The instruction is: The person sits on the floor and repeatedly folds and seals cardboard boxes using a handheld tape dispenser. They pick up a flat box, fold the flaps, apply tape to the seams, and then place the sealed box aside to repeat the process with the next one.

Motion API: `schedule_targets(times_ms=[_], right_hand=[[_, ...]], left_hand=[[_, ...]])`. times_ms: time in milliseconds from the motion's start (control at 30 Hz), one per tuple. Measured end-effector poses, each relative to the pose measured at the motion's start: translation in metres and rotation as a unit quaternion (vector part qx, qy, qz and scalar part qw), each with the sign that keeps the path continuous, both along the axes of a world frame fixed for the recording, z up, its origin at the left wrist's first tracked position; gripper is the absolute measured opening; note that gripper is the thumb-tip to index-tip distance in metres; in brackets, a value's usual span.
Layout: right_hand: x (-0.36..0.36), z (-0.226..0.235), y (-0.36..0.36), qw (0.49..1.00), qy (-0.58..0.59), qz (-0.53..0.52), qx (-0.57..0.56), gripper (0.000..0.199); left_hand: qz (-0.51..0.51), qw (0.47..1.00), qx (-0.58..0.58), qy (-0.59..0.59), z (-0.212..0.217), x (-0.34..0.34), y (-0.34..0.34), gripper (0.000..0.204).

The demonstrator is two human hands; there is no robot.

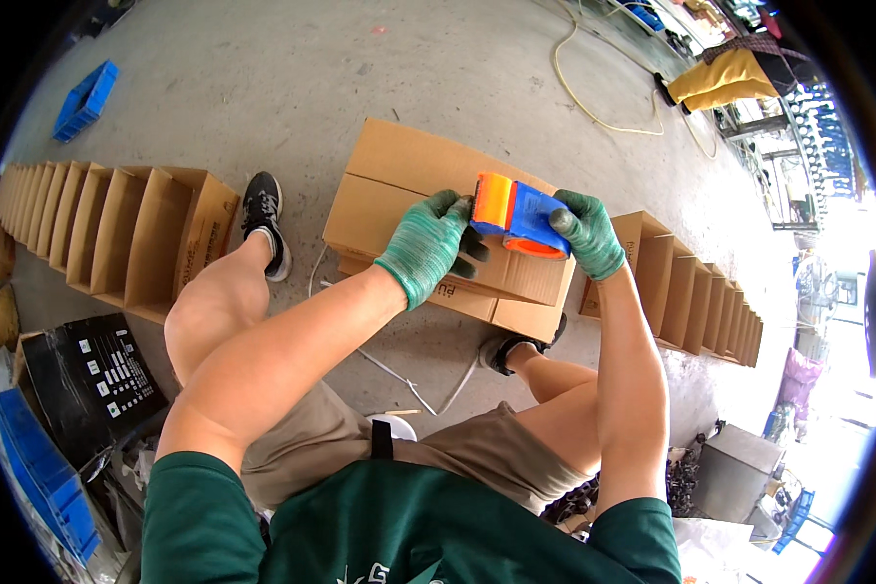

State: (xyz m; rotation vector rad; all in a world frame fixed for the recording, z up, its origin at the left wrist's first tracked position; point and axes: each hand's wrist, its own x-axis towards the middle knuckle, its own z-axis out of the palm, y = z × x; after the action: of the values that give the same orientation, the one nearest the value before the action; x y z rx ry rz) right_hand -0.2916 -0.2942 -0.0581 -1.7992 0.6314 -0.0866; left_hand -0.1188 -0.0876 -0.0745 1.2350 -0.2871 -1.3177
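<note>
head view, from the left edge: a blue plastic tray [86, 99] lies on the concrete floor [292, 68] at upper left, and below it a long row of open cardboard boxes [117, 234] stands side by side, curving toward the rim. under that row sits a black carton [92, 382] with pale labels, and a blue crate [39, 477] is just beside it at the lower left edge. the person's left foot in a black shoe [263, 219] rests on the floor between the row and a flat closed cardboard box [399, 190] that lies in front of the knees.

the left hand [426, 245], in a green glove, hovers over this box with its grip wrapped around the near end of an orange and blue tape dispenser [518, 216]; the fingers are curled onto the orange part. the dispenser is held above the box's right half, tilted, and whether it touches the cardboard is not clear. the right hand [586, 234], also gloved in green, has its grip clamped on the blue far end of the same dispenser.

further right, a second row of open boxes [696, 307] runs off toward the rim. a yellow hose [594, 107] loops across the floor at upper right, near another person's yellow-clad legs [720, 80].
</note>
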Motion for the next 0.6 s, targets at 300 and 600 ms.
schedule_targets(times_ms=[300, 600], right_hand=[[0.034, 0.035, 0.013, 0.990, 0.088, 0.047, -0.101, 0.051], [0.049, 0.035, 0.023, 0.978, 0.129, 0.037, -0.159, 0.044]], left_hand=[[0.225, 0.803, 0.132, -0.536, -0.026, 0.123, 0.043, 0.032], [0.192, 0.954, 0.070, -0.219, -0.066, 0.145, 0.062, 0.029]])
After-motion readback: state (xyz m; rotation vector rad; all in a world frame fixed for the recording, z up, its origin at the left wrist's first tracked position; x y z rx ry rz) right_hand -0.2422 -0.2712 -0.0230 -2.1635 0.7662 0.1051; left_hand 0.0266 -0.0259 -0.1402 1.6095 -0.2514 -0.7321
